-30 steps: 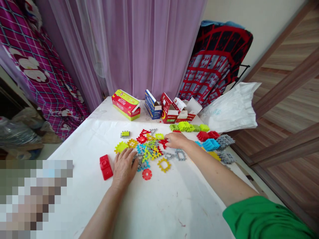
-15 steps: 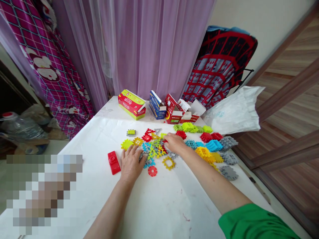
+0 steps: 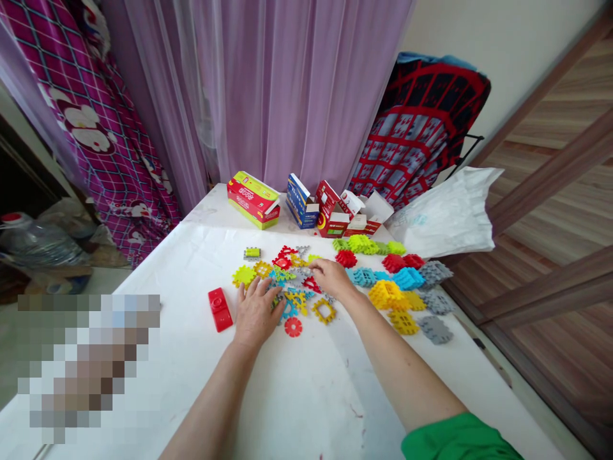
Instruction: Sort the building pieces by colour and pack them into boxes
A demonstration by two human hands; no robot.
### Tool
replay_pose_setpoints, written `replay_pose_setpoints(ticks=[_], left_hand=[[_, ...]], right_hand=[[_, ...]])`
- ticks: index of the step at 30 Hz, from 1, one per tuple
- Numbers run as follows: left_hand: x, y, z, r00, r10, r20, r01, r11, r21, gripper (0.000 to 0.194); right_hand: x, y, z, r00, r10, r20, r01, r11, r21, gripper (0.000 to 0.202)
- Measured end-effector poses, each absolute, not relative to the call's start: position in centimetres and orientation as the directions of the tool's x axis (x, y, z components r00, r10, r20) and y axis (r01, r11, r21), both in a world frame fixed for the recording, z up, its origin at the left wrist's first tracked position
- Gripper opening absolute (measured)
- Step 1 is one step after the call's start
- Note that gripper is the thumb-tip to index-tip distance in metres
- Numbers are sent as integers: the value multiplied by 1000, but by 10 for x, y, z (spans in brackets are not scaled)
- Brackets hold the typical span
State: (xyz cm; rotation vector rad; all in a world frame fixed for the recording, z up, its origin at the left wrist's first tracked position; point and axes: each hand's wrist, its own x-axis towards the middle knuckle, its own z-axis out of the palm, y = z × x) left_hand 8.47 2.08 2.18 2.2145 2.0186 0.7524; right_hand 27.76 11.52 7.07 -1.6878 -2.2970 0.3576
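My left hand (image 3: 259, 311) lies with fingers spread over the left side of a loose heap of plastic building pieces, and some pieces are hidden under it. My right hand (image 3: 330, 279) is at the heap's right side, fingers pinched together; what they hold, if anything, I cannot make out. Around the fingers are a red piece (image 3: 311, 285), a yellow piece (image 3: 297, 300) and a green piece (image 3: 283, 275). Nearer me lie a square yellow frame (image 3: 324, 303) and a round red disc (image 3: 294, 327). Left of my left hand rests a flat red plastic piece (image 3: 219, 309).
Sorted stacks stand on the right: green pieces (image 3: 363, 244), blue pieces (image 3: 408, 278), yellow pieces (image 3: 387, 294) and grey pieces (image 3: 435, 329). Small cardboard boxes, including a blue box (image 3: 302, 203), line the table's back edge. A white bag (image 3: 445, 211) sits at the right rear.
Pieces in the middle of the heap have shifted, with green ones now farther left and a red one showing by my right hand. My right hand has moved slightly left; my left stays put.
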Motion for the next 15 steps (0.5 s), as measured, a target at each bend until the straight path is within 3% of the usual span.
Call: replay_pose_setpoints(ticks=[5,12,15], left_hand=[[86,22,22,9,948,318,915,-136,380,29],[86,21,23,6,946,326,906,-143,398,26],[86,21,25,7,947,321,906,-142,399,26]], right_hand=[[299,111,73,-273,959,-77,953,258,-160,25],[281,100,78,-335,924,-183,942,335,-34,16],[271,113,89,-348,923,-162,935,353,4,19]])
